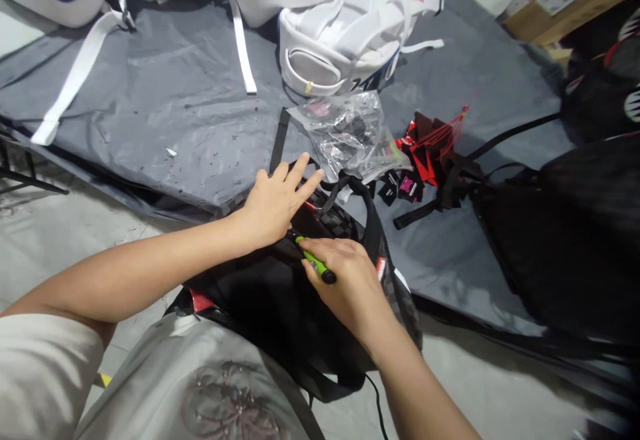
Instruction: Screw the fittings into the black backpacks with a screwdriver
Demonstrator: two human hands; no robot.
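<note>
A black backpack with a dark checked pattern lies across my lap and against the table edge. My left hand rests on its upper part, fingers spread; the thumb side is partly hidden. In my right hand is a slim tool with a green handle and a black end. The tool's tip points at the bag fabric just below my left hand, and what it touches there cannot be made out. A black carry loop stands up beside my right hand.
White backpacks stand along the back of the grey-covered table. A clear plastic bag, red tags with strings and small black labels lie ahead. Another black backpack is at right, with a cardboard box behind.
</note>
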